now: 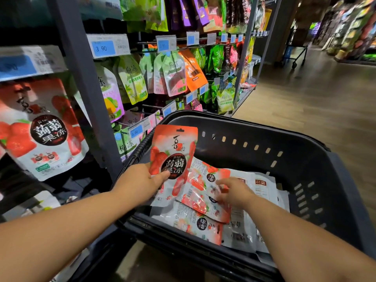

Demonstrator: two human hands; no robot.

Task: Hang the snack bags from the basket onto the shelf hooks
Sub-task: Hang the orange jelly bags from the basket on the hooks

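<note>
Pinching one bag [173,153] upright, left hand [140,182] has it between thumb and fingers [146,166]; right hand [236,193] reaches the basket [264,132] pile [201,202], hold unclear. Risk: glossy bags slide, lifting several.

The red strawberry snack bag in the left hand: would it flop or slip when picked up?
Probably fairly stiff: the strawberry snack bag stands upright above the left hand, gripped only near its lower part. Likely light, since one thumb pinch holds it. Its glossy film may be slippery.
</note>
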